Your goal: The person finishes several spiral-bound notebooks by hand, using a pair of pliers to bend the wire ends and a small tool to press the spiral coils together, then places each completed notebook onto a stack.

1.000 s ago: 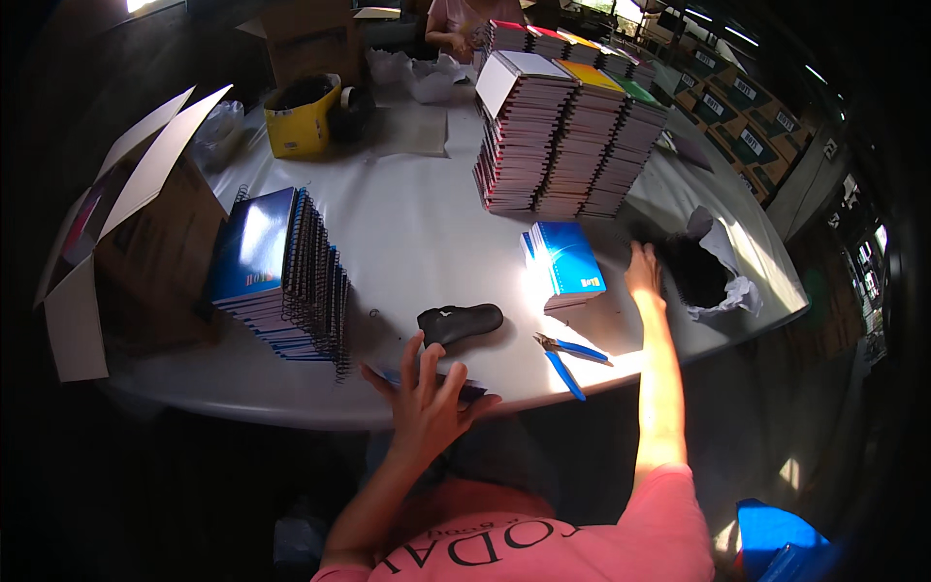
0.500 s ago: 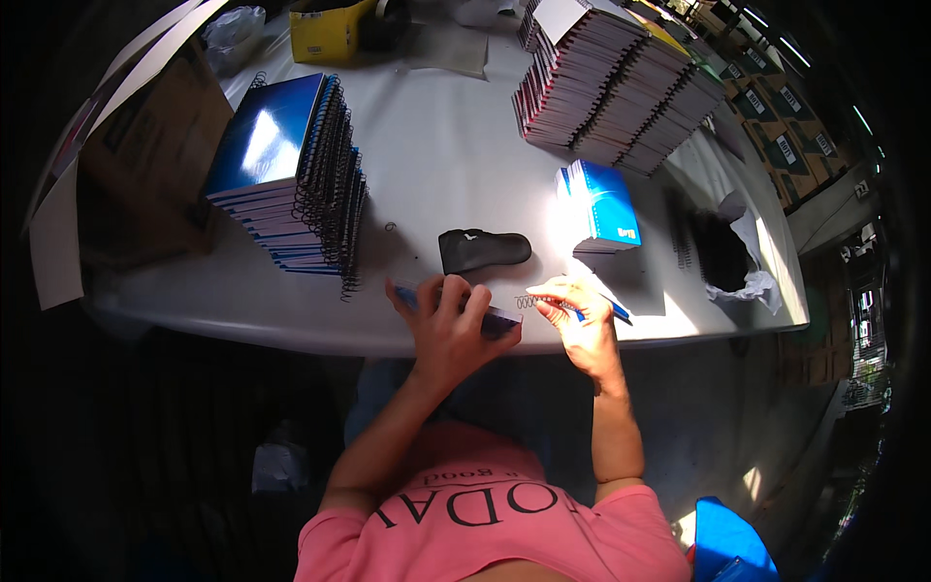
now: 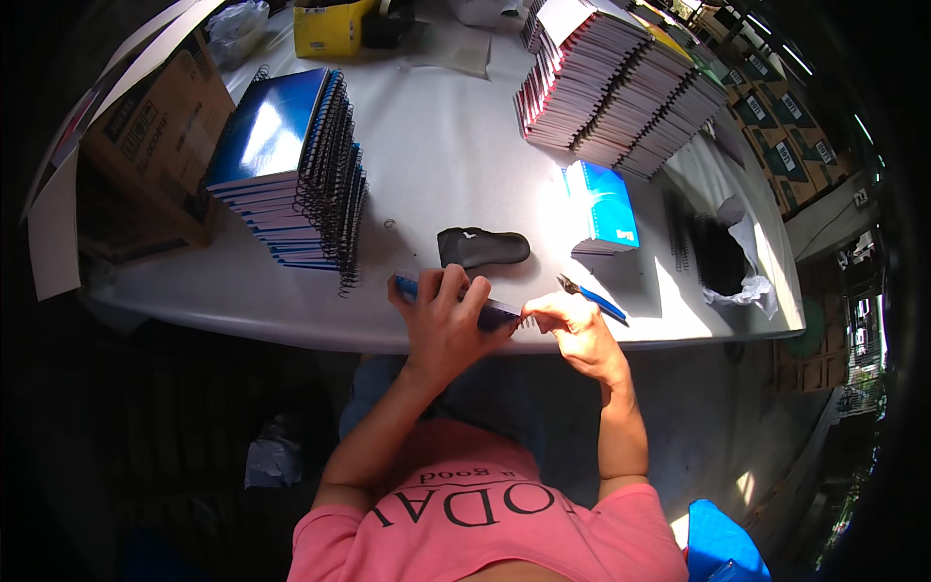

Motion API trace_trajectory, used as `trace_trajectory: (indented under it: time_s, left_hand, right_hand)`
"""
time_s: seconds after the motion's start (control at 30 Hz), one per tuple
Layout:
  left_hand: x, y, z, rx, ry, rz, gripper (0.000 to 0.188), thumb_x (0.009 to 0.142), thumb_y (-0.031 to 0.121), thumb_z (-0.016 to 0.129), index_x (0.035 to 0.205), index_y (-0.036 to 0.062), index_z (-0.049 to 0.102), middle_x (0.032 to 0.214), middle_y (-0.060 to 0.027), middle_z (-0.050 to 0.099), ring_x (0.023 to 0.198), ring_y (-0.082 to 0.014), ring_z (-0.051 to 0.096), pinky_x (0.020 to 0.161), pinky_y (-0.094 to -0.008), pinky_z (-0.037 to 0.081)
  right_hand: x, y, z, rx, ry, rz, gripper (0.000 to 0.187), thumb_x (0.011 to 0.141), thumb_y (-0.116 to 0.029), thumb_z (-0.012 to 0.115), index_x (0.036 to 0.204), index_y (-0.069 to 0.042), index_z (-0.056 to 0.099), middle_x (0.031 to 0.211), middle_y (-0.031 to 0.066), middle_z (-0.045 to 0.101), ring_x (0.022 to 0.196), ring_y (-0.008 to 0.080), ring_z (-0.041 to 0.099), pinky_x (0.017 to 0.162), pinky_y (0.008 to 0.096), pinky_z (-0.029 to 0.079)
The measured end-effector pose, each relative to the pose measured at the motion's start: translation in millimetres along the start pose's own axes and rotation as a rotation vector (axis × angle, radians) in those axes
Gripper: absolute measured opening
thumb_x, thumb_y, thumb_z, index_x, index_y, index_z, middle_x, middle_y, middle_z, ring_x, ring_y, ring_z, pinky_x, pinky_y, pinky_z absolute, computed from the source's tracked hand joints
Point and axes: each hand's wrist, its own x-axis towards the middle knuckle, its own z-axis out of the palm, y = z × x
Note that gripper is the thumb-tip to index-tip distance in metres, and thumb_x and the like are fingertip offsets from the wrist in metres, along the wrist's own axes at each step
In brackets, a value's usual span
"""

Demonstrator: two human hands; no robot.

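Observation:
My left hand (image 3: 444,320) is closed around a small blue-covered notebook (image 3: 404,284), held on edge at the table's front side, fingers over its top. At the notebook's right end, my right hand (image 3: 584,338) pinches a thin dark spiral binding coil (image 3: 529,321). The coil's tip meets the notebook's corner; whether it passes through the holes cannot be made out. Just beyond my right hand lie cutting pliers (image 3: 596,299) with blue handles. A dark grey, sole-shaped object (image 3: 485,249) lies flat beyond my left hand.
A tall stack of blue spiral notebooks (image 3: 281,184) stands left, beside an open cardboard box (image 3: 155,145). Small blue books (image 3: 609,209) stand right, before stacked bound books (image 3: 611,87). Dark coils (image 3: 718,252) lie in white wrapping at right. A yellow box (image 3: 327,31) sits far back.
My right hand has moved slightly left, bringing the coil to the notebook's end. The pliers, partly covered by that hand before, now show more fully.

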Motion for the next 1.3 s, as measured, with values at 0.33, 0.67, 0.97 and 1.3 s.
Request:
trace_trajectory:
  time_s: [0.33,0.67,0.97,1.3]
  left_hand:
    - [0.2,-1.3,-4.1,-0.016,0.009,-0.025,0.041,0.056,0.049,0.079,0.071,0.0169,0.057,0.083,0.0017,0.048,0.092,-0.0220,0.047,0.079,-0.0555,0.028]
    - [-3.3,-2.7,-2.5,-0.023,0.029,-0.022,0.038,0.058,0.046,0.078,0.073,0.0171,0.059,0.086,0.0025,0.050,0.097,-0.0233,0.047,0.081,-0.0586,0.027]
    - [-5.3,-4.4,-2.4,-0.001,0.005,-0.026,0.042,0.059,0.052,0.077,0.075,0.0175,0.058,0.086,0.0020,0.049,0.096,-0.0226,0.047,0.081,-0.0586,0.028]
    - [-3.4,-6.9,-7.9,-0.030,-0.052,-0.010,0.052,0.060,0.062,0.072,0.082,0.0165,0.058,0.087,0.0000,0.049,0.094,-0.0227,0.047,0.080,-0.0557,0.029]
  right_hand:
    - [-2.6,-8.8,-5.9,0.123,0.207,0.071,0.038,0.083,0.016,0.047,0.109,-0.005,0.066,0.079,0.0032,0.059,0.076,0.0092,0.055,0.070,0.0214,0.048]
    - [5.1,1.8,15.2,0.240,0.286,0.055,0.035,0.079,0.018,0.052,0.100,-0.004,0.070,0.091,0.0067,0.060,0.085,0.0135,0.060,0.077,0.0232,0.051]
    - [8.0,-1.0,5.3,0.252,0.035,0.095,0.023,0.084,0.010,0.057,0.101,-0.002,0.068,0.096,0.0083,0.063,0.093,0.0150,0.062,0.083,0.0251,0.051]
    - [8.7,-28.2,-2.6,0.202,-0.068,0.317,0.023,0.087,-0.007,0.063,0.110,-0.005,0.062,0.082,0.0072,0.063,0.070,0.0134,0.057,0.064,0.0253,0.047]
